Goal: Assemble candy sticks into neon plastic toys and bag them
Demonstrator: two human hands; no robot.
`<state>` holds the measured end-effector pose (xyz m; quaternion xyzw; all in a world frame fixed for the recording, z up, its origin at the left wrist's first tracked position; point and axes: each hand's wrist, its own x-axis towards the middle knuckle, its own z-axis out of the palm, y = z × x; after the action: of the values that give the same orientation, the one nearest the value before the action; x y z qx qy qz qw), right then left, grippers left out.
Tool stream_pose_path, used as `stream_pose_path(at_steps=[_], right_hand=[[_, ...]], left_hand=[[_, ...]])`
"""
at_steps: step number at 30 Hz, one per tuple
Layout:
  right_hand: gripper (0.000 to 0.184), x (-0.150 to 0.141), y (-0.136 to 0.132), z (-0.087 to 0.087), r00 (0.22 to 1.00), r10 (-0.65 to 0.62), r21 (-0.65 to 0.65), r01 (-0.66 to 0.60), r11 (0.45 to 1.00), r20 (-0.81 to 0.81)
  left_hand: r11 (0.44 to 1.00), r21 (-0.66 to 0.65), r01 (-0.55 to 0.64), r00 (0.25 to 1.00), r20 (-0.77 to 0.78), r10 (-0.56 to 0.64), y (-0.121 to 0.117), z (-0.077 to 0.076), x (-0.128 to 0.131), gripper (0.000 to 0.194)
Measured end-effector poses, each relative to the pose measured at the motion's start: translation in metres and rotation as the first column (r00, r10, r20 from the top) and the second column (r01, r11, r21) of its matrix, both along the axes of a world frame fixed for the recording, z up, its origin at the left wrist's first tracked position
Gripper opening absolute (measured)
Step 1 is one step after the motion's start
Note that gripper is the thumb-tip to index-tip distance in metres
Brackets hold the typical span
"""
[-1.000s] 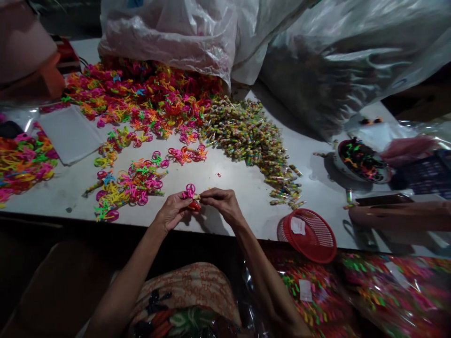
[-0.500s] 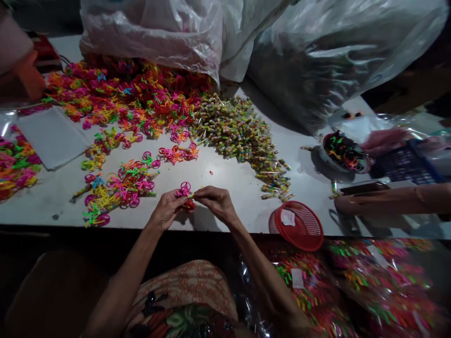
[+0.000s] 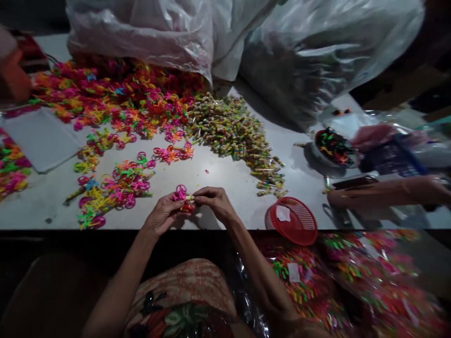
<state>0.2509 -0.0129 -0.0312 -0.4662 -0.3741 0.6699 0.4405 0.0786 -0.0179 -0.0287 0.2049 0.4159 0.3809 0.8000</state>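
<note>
Near the front edge of the white table (image 3: 225,178), my left hand (image 3: 162,213) pinches a small pink and red plastic toy (image 3: 182,197). My right hand (image 3: 214,203) meets it from the right, fingers pinched on a small candy tube pressed against the toy. Left of my hands lies a cluster of finished neon toys (image 3: 112,190). A heap of small striped candy tubes (image 3: 232,134) spreads behind my right hand.
A big pile of neon plastic toys (image 3: 112,94) spills from clear plastic bags (image 3: 148,33) at the back. A red basket (image 3: 292,220) sits at the table edge. At right, another person's arm (image 3: 380,195) lies by a bowl (image 3: 333,148). Bagged toys (image 3: 352,277) lie lower right.
My hands stay pinched together on the toy, with only small finger shifts. The view has drifted, so everything sits further left. The other person's arm at right has shifted slightly.
</note>
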Motion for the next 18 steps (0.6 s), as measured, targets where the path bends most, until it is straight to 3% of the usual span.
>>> stream_pose_path(at_steps=[6,12,18], right_hand=[[0.016,0.001,0.002,0.003,0.996,0.086,0.041,-0.086,0.996,0.002],[0.015,0.001,0.003,0.002,0.996,0.090,0.104,-0.090,0.990,-0.002],[0.007,-0.011,-0.003,-0.002,0.976,0.041,0.363,-0.118,0.924,0.212]], left_hand=[[0.999,0.020,0.032,0.999,0.029,-0.033,-0.003,-0.001,-0.003,0.031],[1.000,-0.001,0.012,0.999,0.048,-0.012,-0.002,0.000,-0.003,0.034],[0.995,0.074,-0.064,0.992,-0.103,0.071,-0.007,-0.005,-0.001,0.035]])
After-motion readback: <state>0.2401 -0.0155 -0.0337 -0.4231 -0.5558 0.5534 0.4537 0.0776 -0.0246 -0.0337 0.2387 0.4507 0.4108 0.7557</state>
